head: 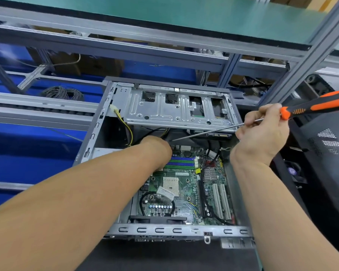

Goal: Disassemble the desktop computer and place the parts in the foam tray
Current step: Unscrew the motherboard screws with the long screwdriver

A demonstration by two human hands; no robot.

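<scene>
An open desktop case [176, 230] lies in front of me, its green motherboard [184, 192] showing inside. A metal drive cage [164, 108] is tilted up at the far side. My left hand [157, 147] reaches down under the cage, near the memory slots; its fingers are hidden behind the wrist. My right hand [262, 132] grips the thin shaft of a screwdriver with an orange and black handle [317, 105], and the tip points left toward the space under the cage.
A black case panel [321, 153] leans at the right. Aluminium shelf frames [125, 49] rise behind the case, with blue bins [27, 145] at the left and a coil of grey cable [63, 92]. Yellow and black wires [125, 128] hang inside the case.
</scene>
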